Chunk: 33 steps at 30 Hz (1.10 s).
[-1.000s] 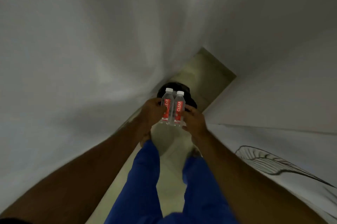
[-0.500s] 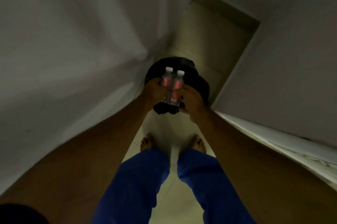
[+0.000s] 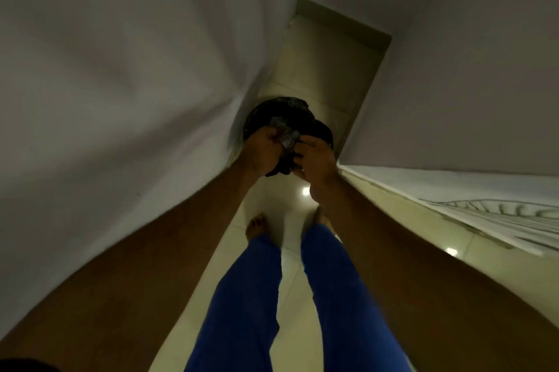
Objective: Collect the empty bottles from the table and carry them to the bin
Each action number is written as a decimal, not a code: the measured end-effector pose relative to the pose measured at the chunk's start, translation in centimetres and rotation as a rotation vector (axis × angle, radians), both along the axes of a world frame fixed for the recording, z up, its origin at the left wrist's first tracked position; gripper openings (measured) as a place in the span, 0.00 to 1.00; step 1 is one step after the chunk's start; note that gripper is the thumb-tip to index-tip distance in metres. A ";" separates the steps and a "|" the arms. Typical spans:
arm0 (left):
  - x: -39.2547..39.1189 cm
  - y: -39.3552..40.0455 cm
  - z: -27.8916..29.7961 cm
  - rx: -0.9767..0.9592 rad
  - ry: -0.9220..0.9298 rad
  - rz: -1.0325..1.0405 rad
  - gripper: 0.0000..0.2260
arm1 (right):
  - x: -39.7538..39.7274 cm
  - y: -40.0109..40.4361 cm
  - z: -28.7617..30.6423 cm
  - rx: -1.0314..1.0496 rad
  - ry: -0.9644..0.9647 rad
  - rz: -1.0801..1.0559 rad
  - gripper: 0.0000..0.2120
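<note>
Two clear plastic bottles (image 3: pixel 282 133) are tipped forward between my hands, blurred, directly over the bin (image 3: pixel 289 106). The bin is round, lined with a black bag, and stands on the floor in a narrow gap between a wall and a cabinet. My left hand (image 3: pixel 262 150) grips the left bottle from the left side. My right hand (image 3: pixel 316 158) presses the right bottle from the right side with its fingertips. The bottles' red labels are hidden in this dark view.
A white wall (image 3: pixel 121 84) rises close on the left. A white cabinet side (image 3: pixel 469 99) and a patterned white surface (image 3: pixel 499 211) lie on the right. My bare feet (image 3: pixel 257 225) and blue trousers (image 3: pixel 251 296) stand on the pale tiled floor (image 3: pixel 290 253).
I have stepped up to the bin. Both hands have lowered and tipped the upright bottles forward over its opening.
</note>
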<state>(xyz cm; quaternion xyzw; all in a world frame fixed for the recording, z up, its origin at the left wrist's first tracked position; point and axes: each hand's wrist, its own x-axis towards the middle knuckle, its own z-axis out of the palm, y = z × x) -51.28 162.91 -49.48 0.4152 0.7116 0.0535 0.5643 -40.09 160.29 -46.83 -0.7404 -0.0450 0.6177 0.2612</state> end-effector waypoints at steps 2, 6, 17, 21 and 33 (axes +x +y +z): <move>-0.3 -0.7 5.0 0.026 0.014 -0.030 0.16 | 0.4 -1.1 4.2 0.075 0.026 0.035 0.08; 1.0 -2.3 14.7 0.100 -0.101 -0.072 0.14 | 1.2 -3.5 13.5 0.185 -0.016 -0.039 0.05; 10.5 -16.3 37.3 0.223 -0.349 -0.565 0.10 | 9.1 -24.9 36.1 0.406 -0.231 -0.595 0.06; 14.9 -24.4 41.9 0.259 -0.500 -0.810 0.11 | 10.8 -35.8 40.8 0.462 -0.351 -0.874 0.02; 13.9 -59.0 50.2 0.171 -0.831 -1.412 0.05 | -3.0 -73.4 50.1 0.434 -0.705 -1.434 0.10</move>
